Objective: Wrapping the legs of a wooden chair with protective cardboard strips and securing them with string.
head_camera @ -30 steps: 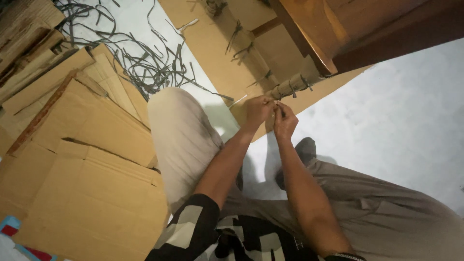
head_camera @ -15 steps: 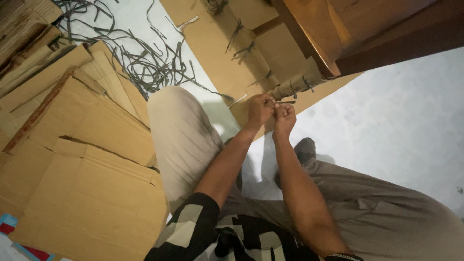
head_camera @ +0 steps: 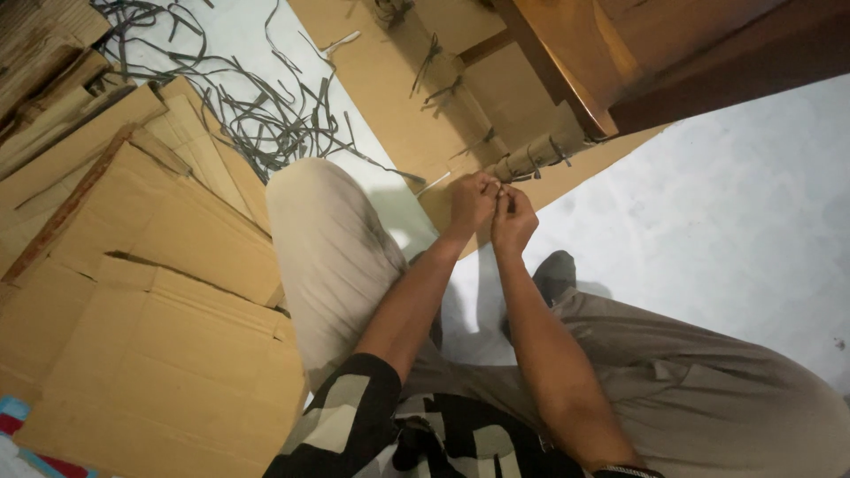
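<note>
Matt brown cardboard sheets (head_camera: 168, 292) are lying at nine o'clock; dull grey plastic-looking straps (head_camera: 266, 115) are tangling at eleven; glossy varnished wood furniture (head_camera: 620, 44) is shining at one; the pale floor (head_camera: 726, 204) is looking smooth.

Whatever the left hand (head_camera: 472, 202) and right hand (head_camera: 512, 219) pinch between their fingertips, just below the tied cardboard roll (head_camera: 535, 156), is too small to tell. The roll's far end is hidden behind the wooden furniture leg (head_camera: 556, 62), itself cut off at the top edge.
</note>
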